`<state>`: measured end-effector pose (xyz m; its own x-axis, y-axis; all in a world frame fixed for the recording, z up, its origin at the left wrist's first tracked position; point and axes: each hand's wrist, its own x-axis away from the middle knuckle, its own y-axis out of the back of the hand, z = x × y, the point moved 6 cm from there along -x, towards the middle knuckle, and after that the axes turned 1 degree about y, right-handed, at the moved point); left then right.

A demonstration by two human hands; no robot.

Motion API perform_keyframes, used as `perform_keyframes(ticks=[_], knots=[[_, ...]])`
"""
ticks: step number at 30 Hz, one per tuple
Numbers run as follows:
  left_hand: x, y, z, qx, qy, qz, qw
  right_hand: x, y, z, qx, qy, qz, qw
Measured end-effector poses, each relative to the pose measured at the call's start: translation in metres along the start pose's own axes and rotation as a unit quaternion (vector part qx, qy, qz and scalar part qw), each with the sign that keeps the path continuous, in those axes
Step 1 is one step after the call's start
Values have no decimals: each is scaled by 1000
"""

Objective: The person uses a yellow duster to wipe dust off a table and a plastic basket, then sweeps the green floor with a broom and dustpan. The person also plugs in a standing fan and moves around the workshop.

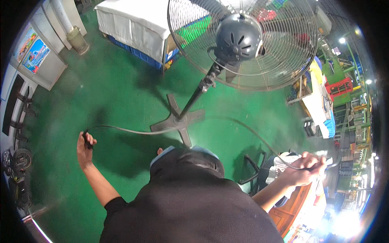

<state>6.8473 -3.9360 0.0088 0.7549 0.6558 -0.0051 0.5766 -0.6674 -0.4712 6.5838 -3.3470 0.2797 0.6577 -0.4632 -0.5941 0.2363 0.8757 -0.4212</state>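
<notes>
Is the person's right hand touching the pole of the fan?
No, the right hand grips a cable, well to the right of the pole.

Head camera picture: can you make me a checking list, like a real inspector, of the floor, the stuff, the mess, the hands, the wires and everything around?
Surface: green floor, with shadows across it.
Job's things: pedestal fan with a wire guard, standing on a cross-shaped base.
Clutter: chair with black arms, near the right forearm.
Grip: left hand closed around a black cable end; right hand closed on a cable, slightly blurred.
Cables: left stretch runs to the base; right stretch curves to the right hand. Whether they join, I can't tell.
Surroundings: white-covered table, blue crates beneath; blue poster at left.
</notes>
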Motion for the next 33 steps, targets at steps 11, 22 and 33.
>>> perform_keyframes(ticks=[11,22,33], knots=[[-45,23,-99,-288,47,-136,947,209,-87,-105,-114,-680,332,643],[-127,-42,6,-378,73,-168,908,264,-1,-311,339,-466,692,435],[-266,-232,258,-202,197,-4,959,133,308,-451,429,-504,521,539]])
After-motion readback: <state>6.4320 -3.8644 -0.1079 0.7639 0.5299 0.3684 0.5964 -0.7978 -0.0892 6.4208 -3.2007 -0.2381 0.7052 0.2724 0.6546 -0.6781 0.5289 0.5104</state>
